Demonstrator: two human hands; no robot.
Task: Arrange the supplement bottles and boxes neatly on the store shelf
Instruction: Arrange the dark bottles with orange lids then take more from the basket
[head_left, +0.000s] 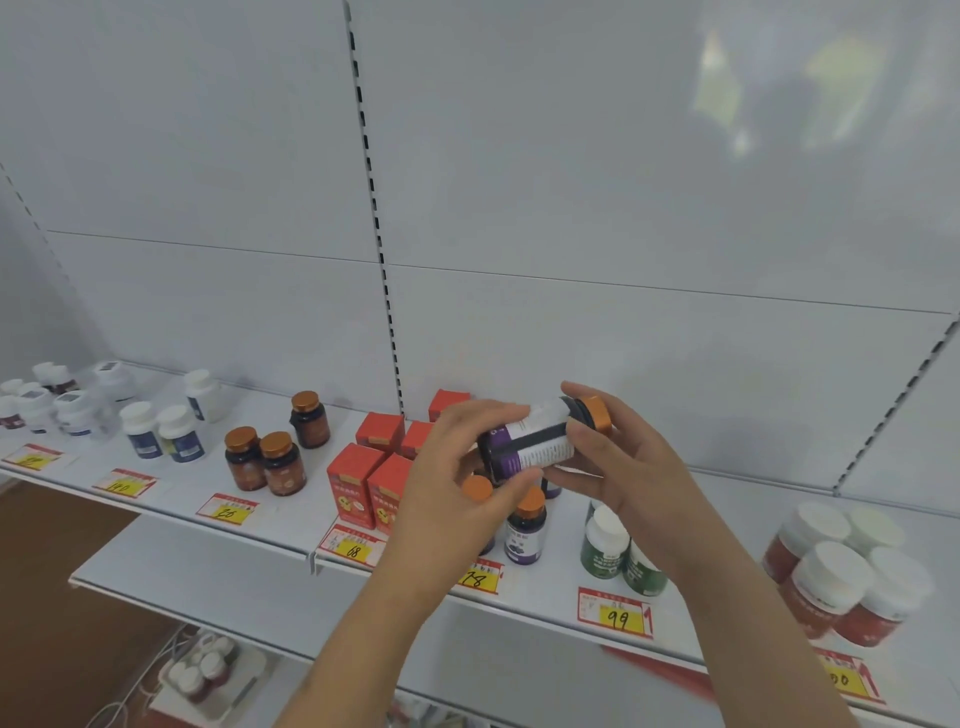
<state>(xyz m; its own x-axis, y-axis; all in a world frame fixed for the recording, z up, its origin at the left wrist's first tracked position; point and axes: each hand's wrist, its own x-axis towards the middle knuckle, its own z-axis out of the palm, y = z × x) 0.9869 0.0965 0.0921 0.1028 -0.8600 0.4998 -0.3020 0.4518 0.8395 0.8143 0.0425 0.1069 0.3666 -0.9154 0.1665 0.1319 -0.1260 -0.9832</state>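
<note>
Both hands hold one dark bottle (537, 441) with a purple and white label and an orange cap, lifted above the white shelf (291, 525) and turned on its side, with the cap pointing to the right. The left hand (457, 467) grasps the bottom end of it, fingers curled over the top and the thumb under it. The right hand (618, 457) grasps the cap end, with the fingers behind the bottle and the thumb below. Directly under the hands, two similar purple-labelled bottles (525, 527) with orange caps stand upright on the shelf, partly hidden by the left hand. To the left of them stand the red boxes (371, 483), two in front and others behind. Further left are three brown bottles (265, 462) with copper-coloured caps, then white-capped bottles with blue labels (161, 431). To the right of the hands stand two green bottles (621, 551) with white caps, and at the far right a group of red jars (852, 577) with white lids. Yellow and red price tags (615, 613) lie along the front edge of the shelf.
</note>
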